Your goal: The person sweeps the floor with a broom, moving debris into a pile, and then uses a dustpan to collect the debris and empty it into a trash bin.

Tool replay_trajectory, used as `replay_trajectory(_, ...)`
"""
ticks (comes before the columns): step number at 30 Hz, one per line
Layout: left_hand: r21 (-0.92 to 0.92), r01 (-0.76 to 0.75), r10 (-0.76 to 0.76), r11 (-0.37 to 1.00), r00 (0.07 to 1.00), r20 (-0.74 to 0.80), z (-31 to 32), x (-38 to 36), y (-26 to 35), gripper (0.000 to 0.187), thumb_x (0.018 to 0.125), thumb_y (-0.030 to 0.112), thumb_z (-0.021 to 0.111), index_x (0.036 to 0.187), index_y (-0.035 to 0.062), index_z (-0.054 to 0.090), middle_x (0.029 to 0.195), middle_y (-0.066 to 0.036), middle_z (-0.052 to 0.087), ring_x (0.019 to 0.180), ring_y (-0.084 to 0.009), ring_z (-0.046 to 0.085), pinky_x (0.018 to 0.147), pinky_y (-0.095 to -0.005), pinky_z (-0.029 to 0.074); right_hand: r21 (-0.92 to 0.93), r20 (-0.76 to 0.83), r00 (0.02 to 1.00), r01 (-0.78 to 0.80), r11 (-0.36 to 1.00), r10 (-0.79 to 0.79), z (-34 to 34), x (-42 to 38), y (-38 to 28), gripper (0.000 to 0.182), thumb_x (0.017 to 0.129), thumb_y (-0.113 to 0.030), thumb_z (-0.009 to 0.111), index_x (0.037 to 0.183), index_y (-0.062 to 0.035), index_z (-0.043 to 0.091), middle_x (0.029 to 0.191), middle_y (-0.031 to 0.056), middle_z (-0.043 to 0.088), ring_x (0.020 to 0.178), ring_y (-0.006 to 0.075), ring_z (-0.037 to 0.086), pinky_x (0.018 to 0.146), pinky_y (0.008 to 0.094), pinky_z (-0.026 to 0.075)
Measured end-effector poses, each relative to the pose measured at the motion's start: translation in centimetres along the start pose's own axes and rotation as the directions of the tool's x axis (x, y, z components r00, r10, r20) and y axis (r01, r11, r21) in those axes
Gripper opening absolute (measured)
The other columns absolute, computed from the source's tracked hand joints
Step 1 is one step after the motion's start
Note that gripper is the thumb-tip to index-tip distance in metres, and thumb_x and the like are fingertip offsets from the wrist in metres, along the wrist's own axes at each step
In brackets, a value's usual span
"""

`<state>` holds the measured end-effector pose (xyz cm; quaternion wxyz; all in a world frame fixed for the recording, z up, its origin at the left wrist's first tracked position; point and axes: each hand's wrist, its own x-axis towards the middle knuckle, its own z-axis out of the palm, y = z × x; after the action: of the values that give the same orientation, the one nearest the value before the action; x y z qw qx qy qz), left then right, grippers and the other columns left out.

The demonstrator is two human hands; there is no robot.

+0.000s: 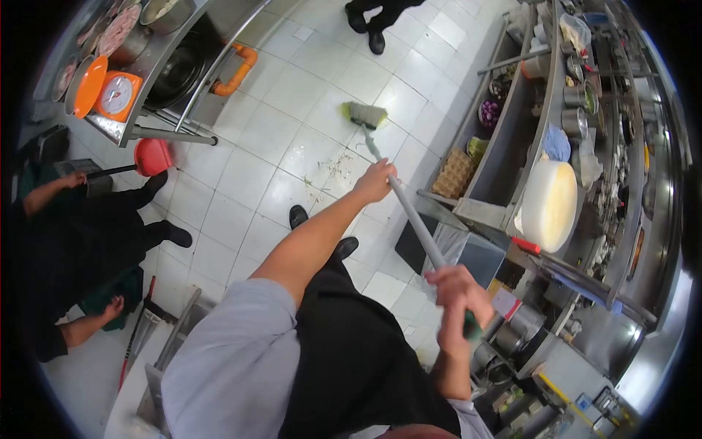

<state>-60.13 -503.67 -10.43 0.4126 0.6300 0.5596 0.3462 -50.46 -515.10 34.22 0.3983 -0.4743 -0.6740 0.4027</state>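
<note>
Since the broom slants away from the body, it should sweep best with the near grip as pivot and the far one giving a low, even pull. At the broom's top end, the right hand is wrapped round the handle, a green tip jutting out below the fist; it is blurred, but the fingers look curled in tight. Farther down the broom, the left hand is closed round the handle too, its arm stretched out. Left of the broom, on the near side of its brush, scraps lie strewn over the tiles. With the brush beyond them, short strokes toward the body, bristles flat, would likely gather more and scatter less. Well left of the broom, a co-worker's hand holds a red dustpan by its handle. Beyond the brush, another person's shoes stand on the floor.
</note>
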Motion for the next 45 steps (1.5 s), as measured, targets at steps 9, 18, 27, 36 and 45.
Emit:
replay_trajectory(9,-0.140,-0.132,0.096,0.981,0.966,-0.242,0.4,-2.1,13.2,0.030,0.095,0.026,0.078,0.094,0.0054,0.056,0.101,-0.016,0.061,0.104,-0.0397,0.061,0.088,-0.0492,0.050,0.127,0.117,0.950,0.276,0.953,-0.291,-8.9,-0.7,-8.2,0.066,0.108,-0.057,0.053,0.071,-0.0025,0.053,0.059,0.0090,0.053,0.064,0.0283,0.063,0.054,0.0424,0.061)
replay_trajectory(18,-0.208,-0.231,0.203,0.950,0.968,-0.149,5.6,9.2,18.8,0.034,0.081,0.018,0.086,0.102,0.0120,0.060,0.128,-0.012,0.062,0.118,-0.0395,0.063,0.091,-0.0454,0.054,-0.187,-0.045,0.988,0.137,0.973,-0.148,-8.2,6.5,20.1,0.015,0.099,-0.003,0.066,0.084,0.0011,0.061,0.092,0.0100,0.069,0.100,0.0229,0.069,0.089,0.0350,0.052)
replay_trajectory(27,-0.022,0.011,-0.010,1.000,0.997,0.076,18.0,-2.6,7.7,0.021,0.087,0.021,0.079,0.104,0.0175,0.066,0.146,-0.015,0.059,0.126,-0.0431,0.061,0.101,-0.0523,0.054,0.085,-0.011,1.000,0.015,0.996,-0.014,-15.4,-15.3,9.0,0.018,0.091,0.001,0.062,0.075,-0.0023,0.054,0.078,0.0135,0.066,0.093,0.0369,0.072,0.080,0.0452,0.060)
replay_trajectory(36,0.263,0.102,-0.147,0.959,0.976,0.158,19.0,-15.5,10.1,0.012,0.087,0.016,0.076,0.096,0.0132,0.069,0.118,-0.012,0.066,0.117,-0.0380,0.062,0.094,-0.0521,0.055,0.208,0.040,0.992,-0.124,0.970,0.118,-27.4,-22.1,-0.2,0.060,0.106,-0.051,0.060,0.069,-0.0057,0.045,0.067,0.0119,0.059,0.084,0.0355,0.069,0.075,0.0531,0.065)
replay_trajectory(45,-0.021,-0.185,0.176,0.983,0.885,0.431,24.0,-15.8,26.3,0.012,0.082,0.024,0.079,0.089,0.0154,0.075,0.096,-0.010,0.072,0.097,-0.0356,0.069,0.084,-0.0507,0.056,0.207,0.567,0.785,0.159,0.965,-0.251,-32.0,-18.7,-11.1,0.048,0.103,-0.040,0.067,0.070,-0.0070,0.057,0.066,0.0096,0.069,0.060,0.0278,0.073,0.050,0.0358,0.060)
